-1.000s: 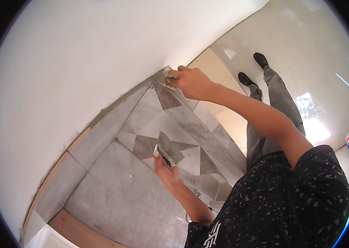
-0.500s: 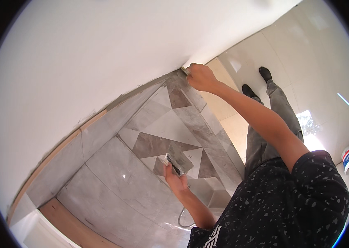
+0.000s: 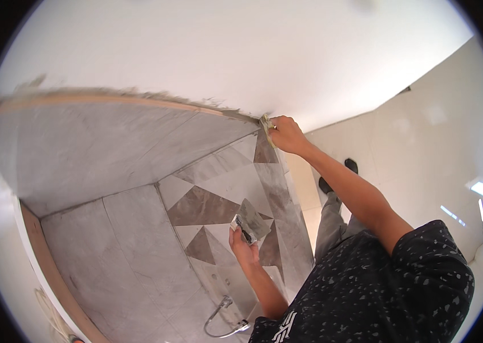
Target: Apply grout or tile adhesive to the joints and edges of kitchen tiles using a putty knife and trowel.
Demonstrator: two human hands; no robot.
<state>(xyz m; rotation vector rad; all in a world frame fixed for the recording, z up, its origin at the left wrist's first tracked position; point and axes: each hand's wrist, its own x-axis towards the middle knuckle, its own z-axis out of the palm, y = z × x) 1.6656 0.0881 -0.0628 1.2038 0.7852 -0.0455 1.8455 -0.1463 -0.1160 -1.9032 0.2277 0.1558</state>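
Observation:
My left hand point(image 3: 244, 247) is closed on a wide putty knife point(image 3: 254, 220), its flat blade coated in grey paste. It is held up in front of the patterned tiles. My right hand point(image 3: 288, 136) grips a smaller scraper point(image 3: 268, 130), yellowish and smeared with paste. That scraper touches the corner where the white wall point(image 3: 196, 46) meets the tiled edge. A rough grey band of filler point(image 3: 218, 104) runs along this joint. My fingers hide the handles of both tools.
Grey tiles point(image 3: 76, 154) line the recess, with patterned brown and white tiles point(image 3: 201, 207) beyond. A shower hose and fitting point(image 3: 218, 311) lie at the bottom. A wooden strip point(image 3: 121, 99) follows the wall edge. Shiny light floor tiles point(image 3: 418, 143) lie at right, under my feet.
My view has swung, showing more of the grey tiles and the shower fitting. The right hand's scraper has turned and shows more of its face at the corner. Both hands keep their tools.

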